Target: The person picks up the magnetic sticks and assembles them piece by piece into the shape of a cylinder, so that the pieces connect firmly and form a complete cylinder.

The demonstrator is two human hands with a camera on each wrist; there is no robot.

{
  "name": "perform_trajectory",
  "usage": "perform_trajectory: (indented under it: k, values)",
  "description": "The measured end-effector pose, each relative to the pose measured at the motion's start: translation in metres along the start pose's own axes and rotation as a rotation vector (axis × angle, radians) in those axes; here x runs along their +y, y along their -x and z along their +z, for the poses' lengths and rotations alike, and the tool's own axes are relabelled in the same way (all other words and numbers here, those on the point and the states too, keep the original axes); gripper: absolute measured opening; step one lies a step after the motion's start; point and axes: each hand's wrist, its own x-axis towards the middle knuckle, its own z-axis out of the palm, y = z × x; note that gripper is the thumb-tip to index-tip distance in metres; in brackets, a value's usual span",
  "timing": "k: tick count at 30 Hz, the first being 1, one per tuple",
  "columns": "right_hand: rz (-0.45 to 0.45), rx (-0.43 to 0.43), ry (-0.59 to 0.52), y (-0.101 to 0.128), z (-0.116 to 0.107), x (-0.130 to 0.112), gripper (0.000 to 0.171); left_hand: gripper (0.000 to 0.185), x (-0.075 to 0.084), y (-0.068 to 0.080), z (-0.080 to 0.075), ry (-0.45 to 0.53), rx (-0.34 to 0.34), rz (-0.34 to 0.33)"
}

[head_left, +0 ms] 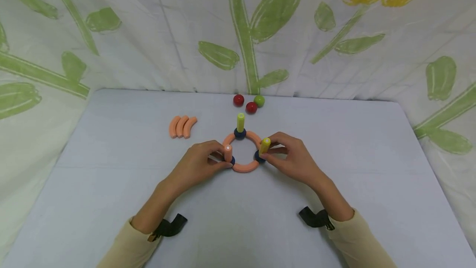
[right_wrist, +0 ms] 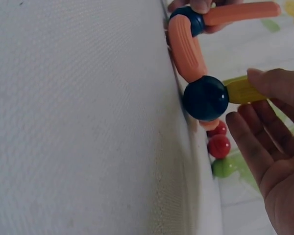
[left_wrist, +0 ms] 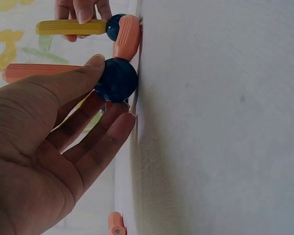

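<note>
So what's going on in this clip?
A person is working on a ring of curved orange pieces joined by dark blue balls on a white table. The left hand pinches an upright orange stick; the right hand pinches a yellow stick. A third, yellow-green stick stands at the back. Spare orange curves and loose balls lie beyond.

This looks like a small staged recording or play corner indoors, not a working kitchen or shop. A plain pale table [head_left: 111, 218] stands closed in on three sides by a hung white cloth backdrop [head_left: 167, 32] printed with large green leaves and yellow flowers, which hides whatever room lies behind. On the table lie only toy building pieces: an orange ring of curved bars [head_left: 243, 152] with upright pegs, three spare orange curved pieces [head_left: 182, 126], and three small balls [head_left: 250, 103].
</note>
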Motion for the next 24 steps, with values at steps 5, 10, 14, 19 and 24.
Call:
perform_trajectory:
  k: [5, 10, 14, 19, 24]
  values:
    - [-0.006, 0.009, 0.016, -0.0005, 0.0005, 0.0006, 0.030, 0.016, 0.0009, 0.0004, 0.0003, -0.009, 0.001, 0.012]
    - [-0.018, 0.013, 0.013, -0.0004, 0.0010, 0.0017, 0.030, 0.015, 0.0017, 0.0000, 0.0008, -0.028, -0.001, 0.012]
    - [-0.036, 0.018, 0.006, 0.0002, 0.0011, 0.0028, 0.028, 0.014, 0.0013, 0.0001, 0.0009, -0.041, 0.003, 0.016]
    - [-0.047, 0.023, 0.007, 0.0005, 0.0018, 0.0039, 0.029, 0.016, 0.0015, 0.0004, 0.0013, -0.068, 0.012, 0.029]
    - [-0.065, 0.025, 0.010, 0.0002, 0.0025, 0.0039, 0.031, 0.015, 0.0022, 0.0005, 0.0013, -0.083, 0.008, 0.016]
